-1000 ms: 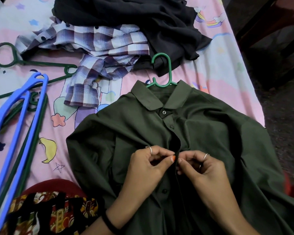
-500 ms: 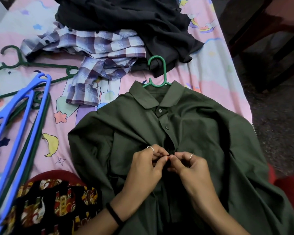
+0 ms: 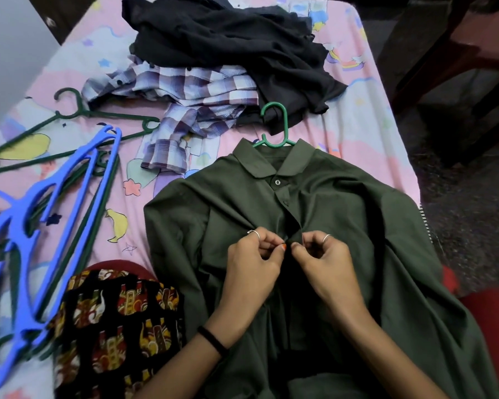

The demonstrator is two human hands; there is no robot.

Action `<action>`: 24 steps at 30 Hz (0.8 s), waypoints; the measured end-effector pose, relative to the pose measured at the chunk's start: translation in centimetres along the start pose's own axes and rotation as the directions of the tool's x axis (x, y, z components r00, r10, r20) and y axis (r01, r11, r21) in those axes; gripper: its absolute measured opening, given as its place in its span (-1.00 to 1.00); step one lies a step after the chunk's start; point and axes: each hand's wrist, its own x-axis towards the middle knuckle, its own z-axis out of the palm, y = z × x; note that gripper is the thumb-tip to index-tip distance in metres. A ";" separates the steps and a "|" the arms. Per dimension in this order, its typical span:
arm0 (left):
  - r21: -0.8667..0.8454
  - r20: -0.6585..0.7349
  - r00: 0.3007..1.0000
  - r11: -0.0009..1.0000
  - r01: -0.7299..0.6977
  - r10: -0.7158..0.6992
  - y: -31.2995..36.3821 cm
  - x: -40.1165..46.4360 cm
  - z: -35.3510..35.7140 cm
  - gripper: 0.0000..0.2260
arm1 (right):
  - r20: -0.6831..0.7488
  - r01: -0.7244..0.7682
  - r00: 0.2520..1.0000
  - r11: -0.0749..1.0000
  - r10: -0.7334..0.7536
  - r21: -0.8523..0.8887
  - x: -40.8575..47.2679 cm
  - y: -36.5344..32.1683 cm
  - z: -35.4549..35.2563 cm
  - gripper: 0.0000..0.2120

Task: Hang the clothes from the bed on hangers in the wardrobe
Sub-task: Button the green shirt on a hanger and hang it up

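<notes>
A dark green shirt (image 3: 343, 226) lies face up on the bed with a green hanger (image 3: 274, 128) inside it; only the hook shows above the collar. Two upper buttons are closed. My left hand (image 3: 251, 263) and my right hand (image 3: 323, 263) meet at the shirt's placket mid-chest, each pinching one edge of the fabric between thumb and fingers. A checked shirt (image 3: 190, 102) and a black garment (image 3: 231, 47) lie crumpled beyond the collar.
Blue hangers (image 3: 49, 214) and dark green hangers (image 3: 78, 113) lie spread on the pink bedsheet (image 3: 355, 116) at the left. A black patterned cloth (image 3: 113, 326) sits at the near left. Dark floor and furniture legs (image 3: 458, 82) are on the right.
Both hands stay pinched at the same spot on the placket, fingertips drawn closer together. The view has tilted so more of the bed's far end shows.
</notes>
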 end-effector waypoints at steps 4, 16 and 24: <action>0.081 0.002 1.000 0.997 -0.013 0.013 1.5 0.1 -0.5 -0.84 | 0.001 0.115 0.993 0.985 -0.116 -0.131 -0.7 -1.5 -0.1 -0.80; -0.301 -0.010 0.985 0.940 0.159 -0.170 1.2 -1.6 0.0 -0.81 | -0.007 0.130 0.991 0.977 -0.133 -0.171 -1.0 -1.8 -0.3 -0.88; -0.392 -0.123 0.984 0.917 0.074 -0.132 0.7 -2.4 1.3 -0.80 | 0.030 0.088 0.995 0.994 -0.090 0.070 -1.6 -0.3 -0.4 -0.94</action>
